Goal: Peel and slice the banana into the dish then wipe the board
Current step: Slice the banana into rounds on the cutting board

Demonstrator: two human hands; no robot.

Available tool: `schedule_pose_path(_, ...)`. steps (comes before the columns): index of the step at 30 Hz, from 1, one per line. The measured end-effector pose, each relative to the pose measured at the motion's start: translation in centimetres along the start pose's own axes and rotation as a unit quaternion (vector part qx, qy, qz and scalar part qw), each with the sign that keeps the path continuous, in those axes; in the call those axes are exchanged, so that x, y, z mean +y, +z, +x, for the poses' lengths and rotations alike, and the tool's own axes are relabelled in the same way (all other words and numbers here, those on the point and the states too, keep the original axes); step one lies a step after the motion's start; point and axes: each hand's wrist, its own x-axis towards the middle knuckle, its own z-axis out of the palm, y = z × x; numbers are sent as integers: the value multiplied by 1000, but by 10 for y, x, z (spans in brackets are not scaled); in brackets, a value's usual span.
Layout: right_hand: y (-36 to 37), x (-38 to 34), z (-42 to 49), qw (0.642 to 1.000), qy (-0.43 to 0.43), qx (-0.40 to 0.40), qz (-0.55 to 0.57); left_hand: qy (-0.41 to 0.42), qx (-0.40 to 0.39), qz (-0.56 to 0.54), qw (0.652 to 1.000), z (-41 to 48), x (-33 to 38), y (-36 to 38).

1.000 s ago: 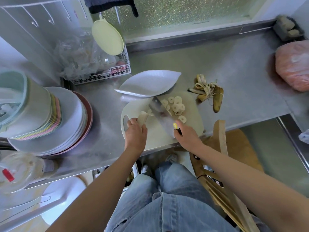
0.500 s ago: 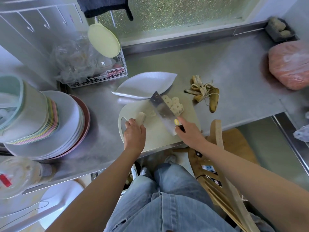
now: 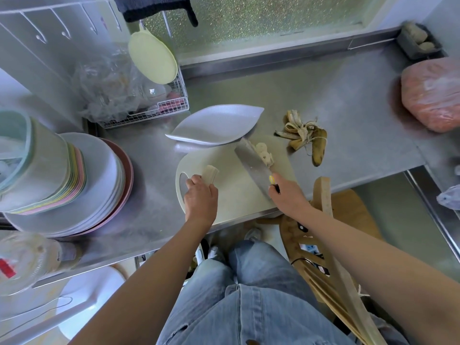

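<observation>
Head view, looking down at the counter [image 3: 323,95].

- Left hand [image 3: 200,197]: fingers curled round the near end of the banana stub [image 3: 211,173], holding it on the board [image 3: 231,195]. Stub's long axis points away from the person and a little right, cut end forward.
- Right hand [image 3: 288,195]: closed on the knife [image 3: 251,165] handle, which is mostly hidden in the fist. Blade runs from the hand out to the far left, its tip just beside the dish [image 3: 214,123] rim.
- Slices [image 3: 265,154]: heaped on the board's far right part, against the blade's far face. None visible in the dish.
- Dish: on the counter just beyond the board, its near rim over or touching the board edge; cannot tell which.
- Peel [image 3: 307,138]: on the counter right of the board, apart from it.

Judgement: slicing is partly done, with the stub yet to be cut and the wipe not begun. The key relation is that the slices lie between blade and dish, nearer the right hand. A push along the blade's far-left line would carry them to the rim. A loose slice could slip off the board's far edge.
</observation>
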Motion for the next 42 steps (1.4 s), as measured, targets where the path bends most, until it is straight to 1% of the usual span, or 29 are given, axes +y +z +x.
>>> schedule_pose_path(2, -2, 1, -1, 1000, 5, 10, 5, -2, -3, 3, 1000, 1, 1, 0)
schedule_pose_path(4, -2, -2, -3, 1000, -8, 13, 22, -2, -4, 4, 1000, 1, 1, -1)
schedule_pose_path(9, 10, -14, -10, 996, -85, -20, 21, 3, -6, 16, 1000, 1, 1, -1)
schedule_pose_path(12, 11, -11, -8, 997, -67, -28, 15, 4, -5, 19, 1000, 1, 1, 0)
schedule_pose_path(16, 0, 1, -4, 1000, 11, 6, 25, 7, -4, 21, 1000, 2, 0, -1)
schedule_pose_path(19, -5, 5, -3, 999, 9, 1, 36, 16, 3, 21, 1000, 1, -2, -2)
schedule_pose_path(21, -7, 2, -3, 998, 1, 4, 62, 37, 29, 30, 998, 1, -4, 0)
schedule_pose_path(24, -8, -6, -3, 997, -20, 7, 70, 93, 64, 97, 989, 7, -5, 7)
schedule_pose_path(28, -6, -11, -1, 999, -42, 4, 14, 149, 31, 104, 983, 16, 7, 14)
schedule_pose_path(30, -4, -10, -1, 999, -44, 7, -7, 163, 24, 95, 982, 18, 13, 17)
schedule_pose_path(35, -1, -10, -1, 999, -47, 1, -21, 135, -4, 69, 988, 18, 14, 16)
schedule_pose_path(38, -3, -15, 0, 998, -60, 17, -21, 131, -19, 23, 991, 15, 12, 11)
schedule_pose_path(42, -14, -26, 4, 995, -81, 37, -33, 131, -10, 21, 991, 13, 15, 9)
